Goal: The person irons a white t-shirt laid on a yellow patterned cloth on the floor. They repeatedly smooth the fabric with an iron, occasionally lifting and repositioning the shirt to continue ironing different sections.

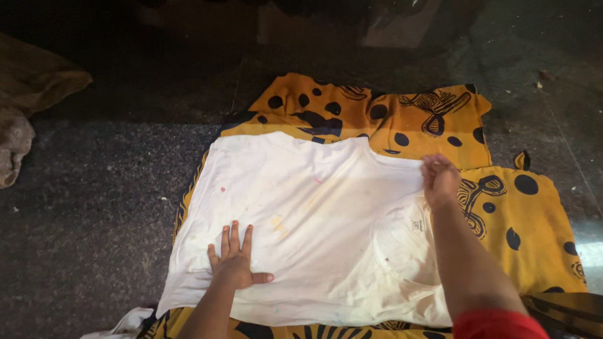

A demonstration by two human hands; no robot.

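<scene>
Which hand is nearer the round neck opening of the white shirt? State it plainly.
Right. The right hand pinches the white shirt's far edge just above the neck opening; the left hand presses flat on the shirt's opposite side, well away from it.

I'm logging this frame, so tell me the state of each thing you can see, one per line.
White shirt: spread flat on the yellow cloth, faintly stained.
Yellow cloth: laid out on the floor, partly covered.
Left hand: flat, pressing the shirt.
Right hand: gripping the shirt's far edge.
Brown fabric: crumpled, far left.
</scene>
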